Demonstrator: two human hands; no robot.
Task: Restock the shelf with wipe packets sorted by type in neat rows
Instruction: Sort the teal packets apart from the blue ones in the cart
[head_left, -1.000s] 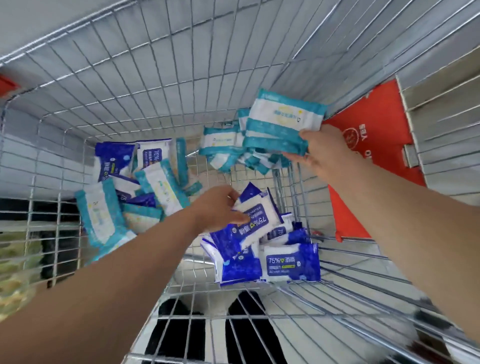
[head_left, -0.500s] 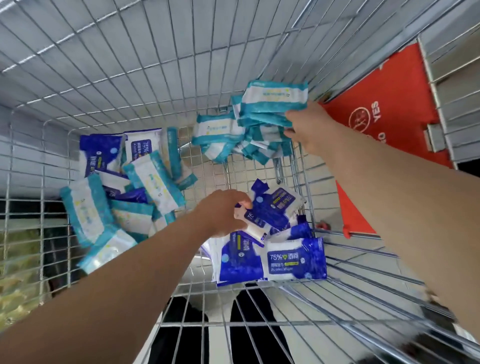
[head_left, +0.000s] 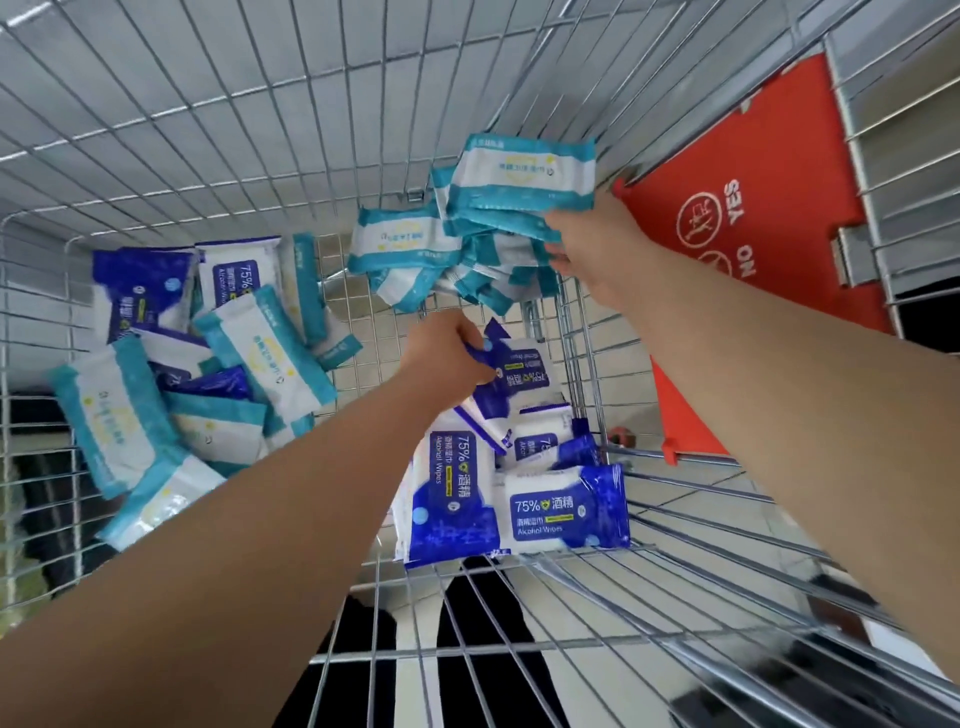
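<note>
A: Nearest us, just below the left hand (head_left: 448, 347), 2 blue alcohol wipe packets (head_left: 563, 507) lie face up side by side on the wire floor of the shopping cart (head_left: 675, 566), "75%" printed on both.

B: And that left hand is closed round the end of another blue packet (head_left: 519, 373), pinching it above the blue pile, the label tilted and upside down to us.

A: More blue ones tucked underneath it, right against the cart's right wall. I count at least 2 there, partly hidden.

B: Out to the left of the left hand, a loose heap: teal-and-white packets (head_left: 111, 415) lying at all angles, with dark blue ones poking through between them.

A: No order in that heap at all. 2 more blue packets stand at its far edge against the wire.

B: Now further up, the right hand (head_left: 597, 244). Fingers curled shut on a stack of teal packets (head_left: 522, 174), the top one flat and facing us.

A: How many are in that grip, I cannot tell; the edges fan out below the fingers.

B: Just left of that hand, another teal packet (head_left: 402, 241) sits among a bunch of the same kind at the far end of the cart.

A: Beyond the right hand, the red flap (head_left: 769, 218) with "YES" and "NO" printed on it.
</note>
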